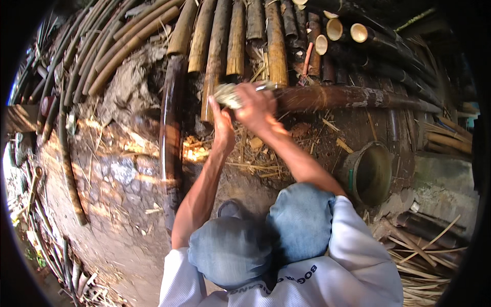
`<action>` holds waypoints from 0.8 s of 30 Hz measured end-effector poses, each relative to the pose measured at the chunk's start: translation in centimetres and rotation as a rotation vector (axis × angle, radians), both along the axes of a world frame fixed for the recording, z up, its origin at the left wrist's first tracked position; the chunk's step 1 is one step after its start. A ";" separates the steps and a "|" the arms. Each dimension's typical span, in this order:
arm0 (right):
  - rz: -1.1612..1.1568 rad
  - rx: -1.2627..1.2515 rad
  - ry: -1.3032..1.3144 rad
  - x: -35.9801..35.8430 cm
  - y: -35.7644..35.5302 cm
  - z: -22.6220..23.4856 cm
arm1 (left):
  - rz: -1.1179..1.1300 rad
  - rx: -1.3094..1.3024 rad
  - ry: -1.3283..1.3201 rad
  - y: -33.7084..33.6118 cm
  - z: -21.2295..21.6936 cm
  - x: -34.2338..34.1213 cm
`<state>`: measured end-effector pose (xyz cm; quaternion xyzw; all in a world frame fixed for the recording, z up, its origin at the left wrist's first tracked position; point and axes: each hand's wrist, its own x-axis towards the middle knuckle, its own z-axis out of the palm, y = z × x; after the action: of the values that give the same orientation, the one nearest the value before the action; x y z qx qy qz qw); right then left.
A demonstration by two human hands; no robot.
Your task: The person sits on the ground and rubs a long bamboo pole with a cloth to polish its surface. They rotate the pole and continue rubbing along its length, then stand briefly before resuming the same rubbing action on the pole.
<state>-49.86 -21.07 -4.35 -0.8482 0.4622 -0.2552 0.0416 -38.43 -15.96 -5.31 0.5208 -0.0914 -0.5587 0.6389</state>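
Observation:
A pale, fibrous-looking wad (228,96) is at the left end of a long, dark brown bamboo pole (327,98) lying crosswise before me. My right hand (255,106) is closed over the wad, its fingers slightly smeared by motion. From below left, my left hand (222,125) closes against the same wad, thumb side up. The hands hide the pole's near end, so whether the wad touches it or wraps round it I cannot tell. Just left of my hands, a dark, glossy bamboo pole (171,117) lies pointing toward me.
Several cut bamboo poles (220,46) lie side by side beyond my hands, with dark hollow ones (378,38) stacked at the far right. A round open container (372,174) lies right of my knees. Thin poles (66,153) line the left; split strips (424,256) are heaped lower right.

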 end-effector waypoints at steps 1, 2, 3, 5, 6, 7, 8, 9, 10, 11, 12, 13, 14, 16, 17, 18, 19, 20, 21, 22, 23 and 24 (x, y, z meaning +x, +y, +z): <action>0.116 0.034 -0.116 1.5 0.3 -0.4 | 0.027 -0.082 0.028 -0.3 0.7 -0.3; 0.110 -0.034 -0.080 0.9 0.2 -0.4 | -0.059 -0.198 0.135 0.0 1.2 0.1; 0.135 -0.111 -0.067 -0.4 -0.4 0.0 | 0.030 -0.151 0.139 0.1 1.5 -0.3; -0.123 0.307 -0.021 -8.4 -2.4 2.4 | 0.036 0.107 0.021 -0.1 2.0 0.3; -0.310 0.021 0.113 -12.7 -3.5 3.9 | 0.033 0.112 0.068 -0.2 2.2 0.5; -0.423 0.003 0.050 -17.0 -4.9 5.7 | 0.019 0.084 0.064 -0.2 2.3 0.5; -0.415 0.064 -0.046 -17.8 -5.2 6.8 | -0.011 0.085 0.080 -0.2 2.3 0.4; -0.466 0.212 -0.096 -18.2 -5.6 7.7 | -0.038 0.149 0.148 -0.2 2.2 0.3; -0.427 0.332 0.003 -17.5 -5.1 8.1 | -0.061 0.138 0.147 -0.2 2.2 -0.1; -0.525 0.433 0.100 -14.1 -4.8 8.0 | -0.066 0.056 0.125 -0.1 2.1 -0.4; -0.319 0.505 -0.018 -10.1 -3.3 7.0 | -0.049 0.068 0.144 0.1 2.1 -0.7; -0.220 0.489 0.038 -4.9 -1.8 5.5 | -0.051 0.055 0.199 0.3 2.0 -1.1; -0.053 0.290 -0.018 -1.7 -0.6 4.3 | -0.053 0.043 0.255 0.6 1.9 -1.4; 0.135 0.081 -0.070 -1.2 -0.2 4.2 | -0.049 -0.066 0.255 0.7 1.5 -1.8; 0.220 0.127 -0.054 -1.8 -0.2 4.4 | -0.055 -0.143 0.180 0.9 1.2 -1.9; 0.038 0.367 -0.049 -4.3 -0.8 5.0 | 0.008 0.019 0.195 0.7 1.0 -1.9; -0.050 0.491 0.039 -8.5 -1.8 6.9 | 0.014 0.091 0.210 0.8 0.8 -1.9; -0.188 0.551 0.002 -10.6 -2.3 7.6 | 0.002 0.021 0.270 0.7 0.6 -2.0; -0.353 0.514 0.097 -11.1 -2.6 8.2 | -0.028 -0.045 0.246 0.7 0.5 -2.1; -0.316 0.551 0.118 -11.3 -2.4 8.0 | -0.042 -0.045 0.228 0.8 0.4 -2.3; -0.398 0.568 0.181 -10.4 -2.3 8.1 | -0.043 -0.042 0.198 0.7 0.5 -2.5; -0.235 0.567 0.009 -8.9 -1.4 7.5 | 0.000 -0.036 0.195 0.9 0.5 -2.8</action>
<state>-58.74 -22.50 3.14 -0.7448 0.6101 -0.1152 0.2447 -41.28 -15.02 -4.76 0.4526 -0.0387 -0.6049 0.6540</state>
